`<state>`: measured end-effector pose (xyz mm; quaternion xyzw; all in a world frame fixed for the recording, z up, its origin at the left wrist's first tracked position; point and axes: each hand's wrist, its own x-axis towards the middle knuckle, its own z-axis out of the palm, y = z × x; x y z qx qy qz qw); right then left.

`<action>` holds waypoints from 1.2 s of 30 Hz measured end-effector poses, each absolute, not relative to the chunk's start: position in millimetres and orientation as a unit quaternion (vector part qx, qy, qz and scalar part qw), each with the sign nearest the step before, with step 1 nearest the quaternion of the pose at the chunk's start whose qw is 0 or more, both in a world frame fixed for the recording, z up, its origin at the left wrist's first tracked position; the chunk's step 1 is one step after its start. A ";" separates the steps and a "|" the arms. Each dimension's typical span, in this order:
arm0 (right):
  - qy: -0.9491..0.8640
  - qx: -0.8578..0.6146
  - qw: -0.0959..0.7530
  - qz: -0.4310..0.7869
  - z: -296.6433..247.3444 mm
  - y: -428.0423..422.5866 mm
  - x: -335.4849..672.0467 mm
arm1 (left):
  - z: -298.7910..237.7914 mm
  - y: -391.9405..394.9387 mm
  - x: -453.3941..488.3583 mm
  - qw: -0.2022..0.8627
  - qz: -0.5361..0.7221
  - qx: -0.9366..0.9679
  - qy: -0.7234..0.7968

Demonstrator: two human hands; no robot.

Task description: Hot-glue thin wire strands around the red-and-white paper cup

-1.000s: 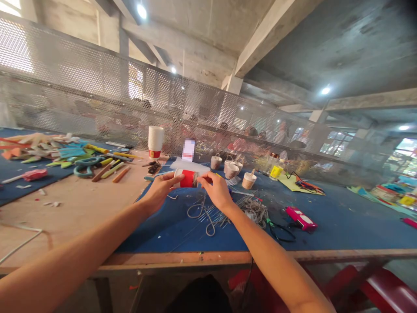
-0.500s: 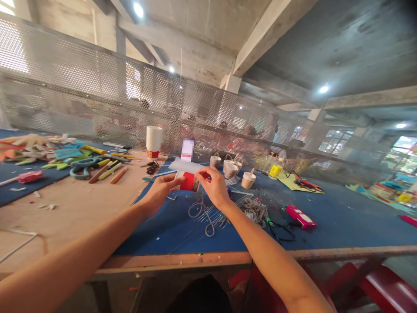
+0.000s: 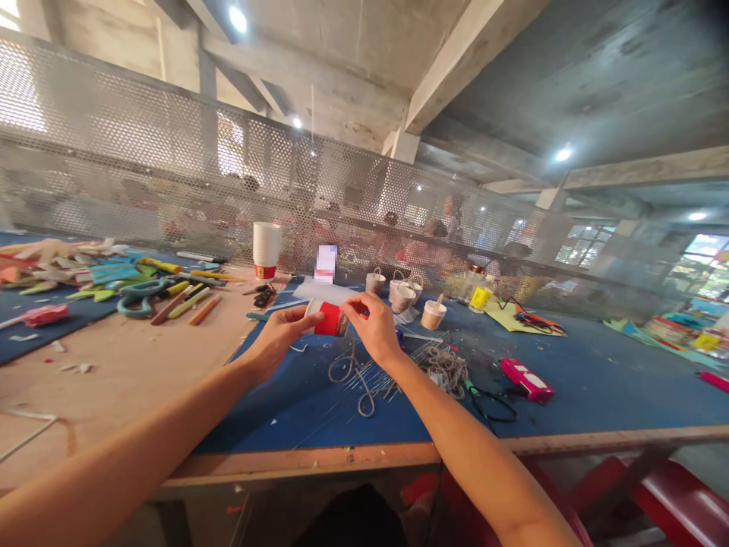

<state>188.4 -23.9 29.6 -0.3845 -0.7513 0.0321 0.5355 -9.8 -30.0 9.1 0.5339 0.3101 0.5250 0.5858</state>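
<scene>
In the lower centre, looped grey cord (image 3: pixel 365 415) showed against the blue-covered table (image 3: pixel 267 422). Mid-frame, the left hand (image 3: pixel 278 334) grasped a red-and-white paper cup (image 3: pixel 328 319) lying nearly sideways; the right hand (image 3: pixel 373 325) met its right end, its exact grip indiscernible. Beyond, left of centre, stood stacked cups (image 3: pixel 266 247).

The person's left hand (image 3: pixel 280 334) and right hand (image 3: pixel 374 323) are bare, fingers slim. The left forearm (image 3: pixel 171 419) and right forearm (image 3: pixel 464 441) are likewise bare, smooth in outline, narrowing toward the wrists. Below the front edge of the table (image 3: pixel 307 461): one black, round-topped patch (image 3: pixel 356 520), apparently clothing; garment type cannot be told.
</scene>
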 end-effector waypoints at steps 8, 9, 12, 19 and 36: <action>-0.747 -0.388 0.538 0.041 29.7 -24.3 189.5 | 11.2 -32.1 -8.9 0.579 0.525 0.542 0.308; -0.747 -0.389 0.538 0.041 29.9 -24.6 189.6 | 11.6 -32.4 -8.7 0.579 0.525 0.543 0.307; -0.745 -0.392 0.539 0.037 30.3 -25.5 189.8 | 13.6 -34.6 -7.9 0.576 0.528 0.543 0.309; -0.745 -0.394 0.538 0.031 31.1 -25.3 190.3 | 16.2 -38.9 -6.8 0.566 0.528 0.555 0.303; -0.740 -0.398 0.541 0.036 31.6 -24.4 190.8 | 13.7 -37.4 -7.6 0.555 0.527 0.568 0.302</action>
